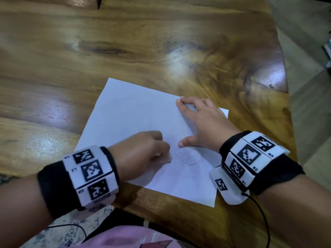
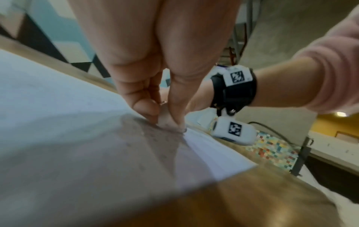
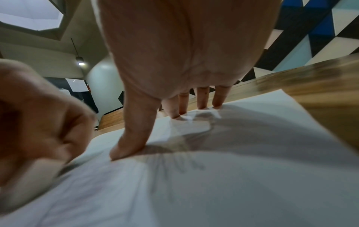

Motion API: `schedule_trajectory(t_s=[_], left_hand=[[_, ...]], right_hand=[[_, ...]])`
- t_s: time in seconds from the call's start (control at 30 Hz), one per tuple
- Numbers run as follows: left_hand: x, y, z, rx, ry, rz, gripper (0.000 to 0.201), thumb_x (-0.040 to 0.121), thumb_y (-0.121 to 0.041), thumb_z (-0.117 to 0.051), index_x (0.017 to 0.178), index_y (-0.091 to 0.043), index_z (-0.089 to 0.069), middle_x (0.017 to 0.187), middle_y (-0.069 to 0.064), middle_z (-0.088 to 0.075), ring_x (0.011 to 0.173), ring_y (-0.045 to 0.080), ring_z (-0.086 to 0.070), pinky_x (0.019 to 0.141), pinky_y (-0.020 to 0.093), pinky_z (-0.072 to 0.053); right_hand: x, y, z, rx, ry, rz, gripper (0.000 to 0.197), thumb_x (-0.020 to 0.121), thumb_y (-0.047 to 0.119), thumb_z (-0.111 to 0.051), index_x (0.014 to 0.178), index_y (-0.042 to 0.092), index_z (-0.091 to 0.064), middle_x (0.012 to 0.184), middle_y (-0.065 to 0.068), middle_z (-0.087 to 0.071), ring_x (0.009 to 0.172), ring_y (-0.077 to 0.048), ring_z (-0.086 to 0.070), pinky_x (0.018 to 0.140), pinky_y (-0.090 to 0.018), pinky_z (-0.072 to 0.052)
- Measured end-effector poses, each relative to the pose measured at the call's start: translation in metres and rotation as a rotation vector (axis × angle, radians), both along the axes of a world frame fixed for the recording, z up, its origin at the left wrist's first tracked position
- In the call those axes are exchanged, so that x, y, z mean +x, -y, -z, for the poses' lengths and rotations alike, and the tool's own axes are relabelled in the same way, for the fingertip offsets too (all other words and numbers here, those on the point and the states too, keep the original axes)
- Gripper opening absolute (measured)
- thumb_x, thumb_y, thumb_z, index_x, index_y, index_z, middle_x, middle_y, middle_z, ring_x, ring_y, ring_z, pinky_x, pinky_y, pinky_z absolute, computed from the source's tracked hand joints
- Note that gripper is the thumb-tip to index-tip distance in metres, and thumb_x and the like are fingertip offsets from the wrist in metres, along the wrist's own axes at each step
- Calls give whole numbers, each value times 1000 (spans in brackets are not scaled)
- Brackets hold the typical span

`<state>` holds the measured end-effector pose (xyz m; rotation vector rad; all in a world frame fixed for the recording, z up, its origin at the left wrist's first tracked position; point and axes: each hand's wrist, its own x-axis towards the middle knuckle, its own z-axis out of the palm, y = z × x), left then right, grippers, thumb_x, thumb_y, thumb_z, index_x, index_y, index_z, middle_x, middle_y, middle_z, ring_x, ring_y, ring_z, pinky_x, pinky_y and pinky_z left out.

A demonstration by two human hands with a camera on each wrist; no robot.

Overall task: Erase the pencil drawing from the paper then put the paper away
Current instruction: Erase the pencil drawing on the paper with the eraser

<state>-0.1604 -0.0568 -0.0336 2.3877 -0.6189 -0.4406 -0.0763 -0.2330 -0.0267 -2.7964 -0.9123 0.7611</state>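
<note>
A white sheet of paper [image 1: 136,115] lies on the wooden table [image 1: 143,42], near its front edge. Faint pencil lines [image 1: 188,157] show on it between my hands, and fanned pencil strokes [image 3: 174,165] appear in the right wrist view. My left hand [image 1: 143,151] pinches a small pale eraser [image 2: 167,121] between thumb and fingers, its tip pressed on the paper [image 2: 58,99]. My right hand [image 1: 198,122] lies spread on the sheet, its straight fingertips [image 3: 202,106] and thumb pressing the paper [image 3: 252,176] flat.
The table's right edge [image 1: 286,83] curves away close beside the paper. Its front edge runs just below the sheet, over patterned floor [image 1: 68,230] and a pink garment [image 1: 125,237]. A thin black cable [image 1: 265,217] hangs from my right wristband.
</note>
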Motion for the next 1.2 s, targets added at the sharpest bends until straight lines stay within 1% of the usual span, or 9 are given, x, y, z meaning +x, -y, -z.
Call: schedule_trajectory(t_s=[0.13,0.23,0.33,0.53,0.6,0.7,0.93,1.07,1.2], left_hand=[[-32,-11,1,68,-132,147,14,77,-14,-63,69,-21,-54,75,-15,-35,61,-1,-37,57,15,-32],[-14,-13,-3,40,-97,75,10,78,-21,-61,68,-20,-61,73,-12,-43,60,5,-48,58,16,-37],[8,-11,-2,26,-4,-40,26,80,-36,-52,66,-17,-61,71,-2,-50,59,14,-52,59,21,-38],[-29,-14,-4,65,-173,130,16,76,-11,-59,64,-19,-53,71,-14,-37,60,2,-39,56,12,-30],[-11,-14,-6,58,-127,76,11,79,-21,-57,69,-19,-60,72,-12,-42,60,1,-43,58,14,-36],[13,-9,-5,49,-18,-27,33,79,-42,-42,71,-17,-62,73,-3,-50,63,15,-53,62,28,-45],[-28,-23,-3,95,-95,157,13,76,-17,-65,68,-22,-56,71,-21,-31,60,-4,-34,56,13,-34],[10,-17,-6,69,2,29,17,81,-27,-56,66,-19,-56,71,-7,-45,61,11,-48,59,26,-43],[5,-20,-6,35,-25,-12,22,83,-31,-54,65,-18,-55,70,-7,-44,60,7,-45,59,19,-38]], right_hand=[[0,0,0,5,-10,7,107,71,55,-70,150,28,-4,153,16,-5,133,-14,-10,113,-30,-14],[0,1,0,11,-8,8,107,71,55,-70,150,28,-4,153,16,-5,132,-14,-10,112,-30,-14],[-1,0,0,9,-12,6,107,71,55,-70,150,28,-4,153,16,-5,132,-14,-11,112,-29,-15],[1,-1,-3,-1,-15,2,107,71,54,-70,150,28,-3,153,15,-4,133,-15,-12,112,-29,-16],[0,-1,-3,-6,-13,-1,107,71,54,-70,150,28,-3,153,15,-4,133,-15,-13,111,-29,-16],[-1,-1,-3,-9,-14,-3,107,71,55,-70,150,28,-3,153,15,-4,133,-15,-12,111,-29,-15],[0,0,-2,-4,-14,-2,107,72,55,-69,150,29,-2,153,16,-3,133,-14,-11,111,-28,-13],[0,0,-2,-8,-16,-2,106,72,55,-69,150,29,-2,153,16,-3,134,-15,-10,110,-28,-14],[-1,0,-2,-5,-17,0,106,72,55,-69,150,29,-2,153,16,-4,133,-15,-12,109,-29,-16]])
